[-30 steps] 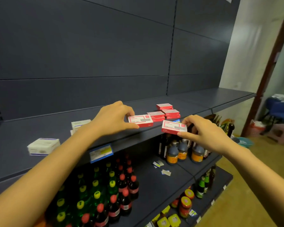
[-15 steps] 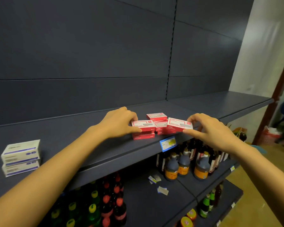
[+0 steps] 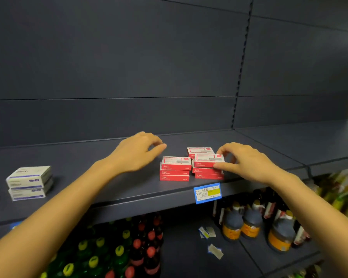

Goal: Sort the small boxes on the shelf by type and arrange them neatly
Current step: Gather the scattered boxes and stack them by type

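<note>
Two stacks of small red boxes stand side by side on the dark shelf (image 3: 129, 189). The left red stack (image 3: 175, 171) is three high, and my left hand (image 3: 139, 153) hovers just left of and above it, fingers loosely curled, holding nothing. My right hand (image 3: 243, 161) pinches the top red box (image 3: 208, 159) of the right red stack (image 3: 207, 173) between thumb and fingers. Another red box (image 3: 199, 151) shows behind that stack. Far left, two white and purple boxes (image 3: 29, 182) sit stacked on the same shelf.
A blue and yellow price tag (image 3: 207, 192) hangs on the shelf's front edge below the red stacks. Lower shelves hold soda bottles (image 3: 137, 249) with red and yellow caps and dark sauce jugs (image 3: 251, 223). Loose paper tags (image 3: 214, 250) lie on the lower shelf.
My left hand has let go of its red box, which now tops the left stack, and drawn back left. My right hand has set its red box onto the right stack.
</note>
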